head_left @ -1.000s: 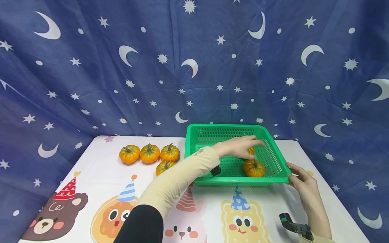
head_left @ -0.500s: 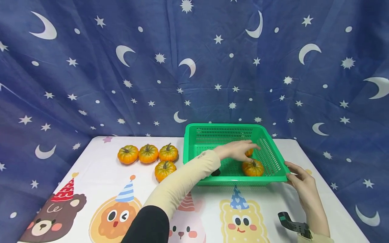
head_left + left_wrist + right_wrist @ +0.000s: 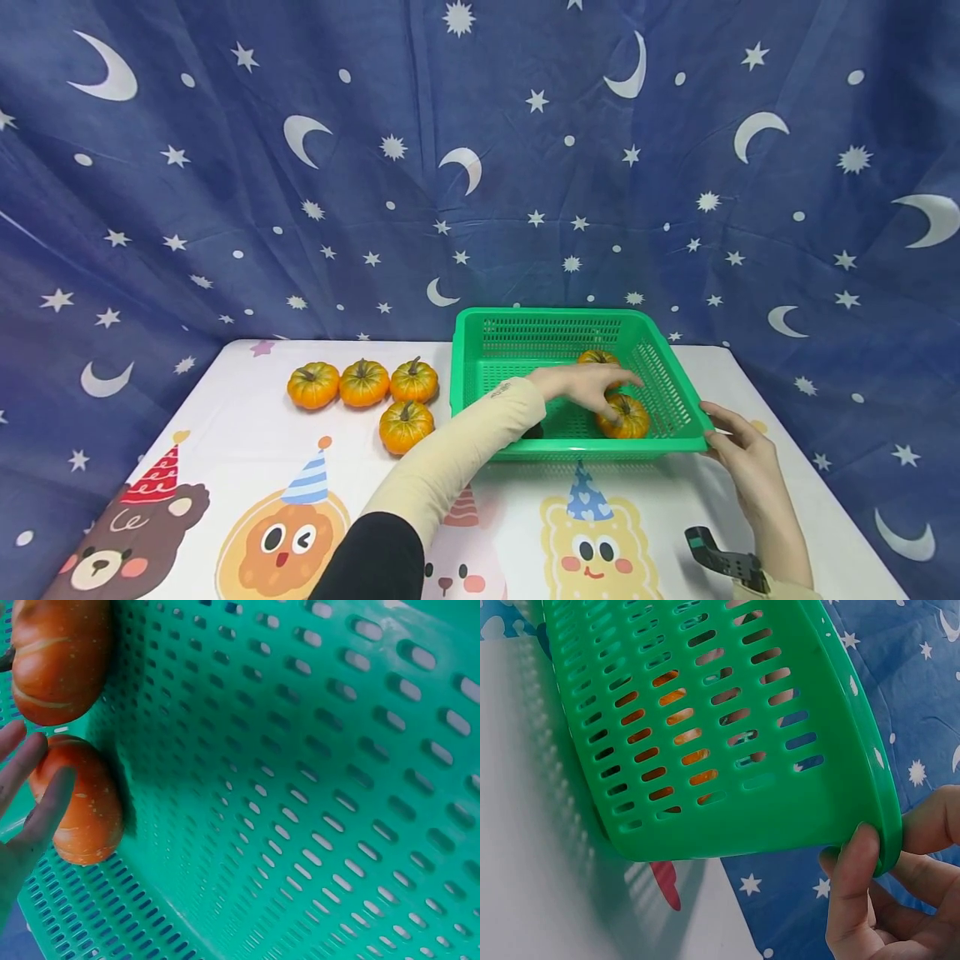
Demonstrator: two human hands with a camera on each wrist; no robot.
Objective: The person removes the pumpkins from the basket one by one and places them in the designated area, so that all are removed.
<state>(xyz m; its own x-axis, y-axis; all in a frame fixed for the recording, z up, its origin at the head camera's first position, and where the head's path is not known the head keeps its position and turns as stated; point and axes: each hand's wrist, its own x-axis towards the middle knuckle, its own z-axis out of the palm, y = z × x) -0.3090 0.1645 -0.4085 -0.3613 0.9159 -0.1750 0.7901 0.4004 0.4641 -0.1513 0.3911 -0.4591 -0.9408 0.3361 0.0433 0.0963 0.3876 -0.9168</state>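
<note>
A green plastic basket (image 3: 585, 447) with slotted walls holds two small orange pumpkins, a near pumpkin (image 3: 632, 417) and a far pumpkin (image 3: 597, 357). My left hand (image 3: 587, 388) reaches down into the basket, fingers spread over the near pumpkin. In the left wrist view the fingers (image 3: 54, 804) overlap one pumpkin (image 3: 91, 817), and a second pumpkin (image 3: 64, 656) is beside it. My right hand (image 3: 753, 462) pinches the basket's near right corner; in the right wrist view the thumb (image 3: 853, 877) and fingers hold the rim (image 3: 885, 802) from both sides.
Left of the basket, several more pumpkins rest on the tabletop, three in a row with the middle one (image 3: 364, 383) and one pumpkin (image 3: 406, 427) in front. A white cartoon-print tablecloth (image 3: 375, 533) covers the table. Behind hangs a blue moon-and-star curtain (image 3: 525, 183).
My left hand has lowered and come nearer to the near pumpkin, leaving more of the far one visible. The right hand keeps its hold on the basket corner.
</note>
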